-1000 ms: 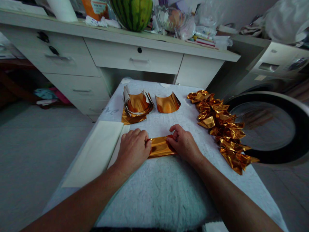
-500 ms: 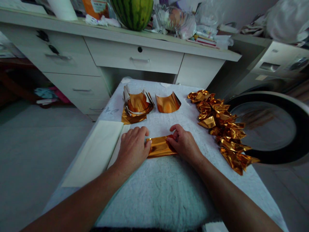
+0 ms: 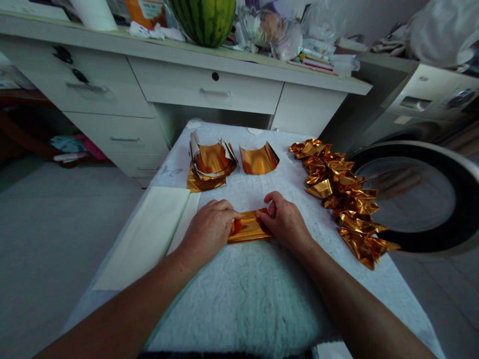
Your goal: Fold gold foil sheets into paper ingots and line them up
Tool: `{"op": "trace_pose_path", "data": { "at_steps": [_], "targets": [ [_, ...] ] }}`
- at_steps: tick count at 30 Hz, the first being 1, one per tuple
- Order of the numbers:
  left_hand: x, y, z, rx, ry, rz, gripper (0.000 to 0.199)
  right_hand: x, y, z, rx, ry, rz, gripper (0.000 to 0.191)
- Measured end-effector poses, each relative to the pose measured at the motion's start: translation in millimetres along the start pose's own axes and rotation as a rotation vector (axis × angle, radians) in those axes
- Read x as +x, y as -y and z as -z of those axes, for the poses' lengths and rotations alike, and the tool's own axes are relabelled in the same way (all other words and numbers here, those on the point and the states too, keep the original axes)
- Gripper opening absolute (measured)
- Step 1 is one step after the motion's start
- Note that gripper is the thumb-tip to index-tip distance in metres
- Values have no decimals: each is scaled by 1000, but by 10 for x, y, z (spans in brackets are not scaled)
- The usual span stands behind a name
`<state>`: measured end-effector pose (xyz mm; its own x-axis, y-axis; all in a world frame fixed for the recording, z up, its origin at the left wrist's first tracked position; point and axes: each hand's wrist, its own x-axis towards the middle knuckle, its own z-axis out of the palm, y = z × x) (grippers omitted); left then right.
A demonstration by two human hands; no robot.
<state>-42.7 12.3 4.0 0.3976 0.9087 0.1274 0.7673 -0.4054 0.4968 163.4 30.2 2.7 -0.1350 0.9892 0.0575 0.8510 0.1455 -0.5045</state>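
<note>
A folded strip of shiny gold foil paper lies flat on the cloth-covered table in front of me. My left hand is closed on its left end, thumb and fingers pressed together there. At the right end, my right hand pinches the foil paper between thumb and curled fingers. Beyond my hands sits a stack of curved gold foil sheets, with pale undersides showing at the edges. One single curved gold sheet rests to the right of that stack.
A row of folded gold foil pieces runs along the table's right side. White paper lies at the left. An open washing machine door stands beside the table. Behind are white drawers and a watermelon on the counter.
My left thumb and fingers have shifted slightly to the right over the strip's left end. The right hand stays in place. The whole view has moved a little.
</note>
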Motion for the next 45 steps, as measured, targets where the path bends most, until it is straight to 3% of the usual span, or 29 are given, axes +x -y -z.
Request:
{"op": "trace_pose_path", "data": {
  "at_steps": [3,6,12,27,37,45],
  "targets": [
    [-7,-25,27,25,24,-8,28,-3,-15,0,7,-56,99,23],
    [-18,-48,50,49,45,-23,21,-2,-17,5,57,-27,237,12],
    [-59,-87,68,139,61,-45,17,19,-25,9,78,92,423,27],
    [-127,-138,-7,316,66,-149,15,-65,173,71,-145,150,331,3],
    [-164,-195,-87,457,128,-150,19,-79,183,40,-208,154,298,6],
    [-213,-228,-67,408,126,-125,22,-111,222,9,-277,111,269,8]
  ]
}}
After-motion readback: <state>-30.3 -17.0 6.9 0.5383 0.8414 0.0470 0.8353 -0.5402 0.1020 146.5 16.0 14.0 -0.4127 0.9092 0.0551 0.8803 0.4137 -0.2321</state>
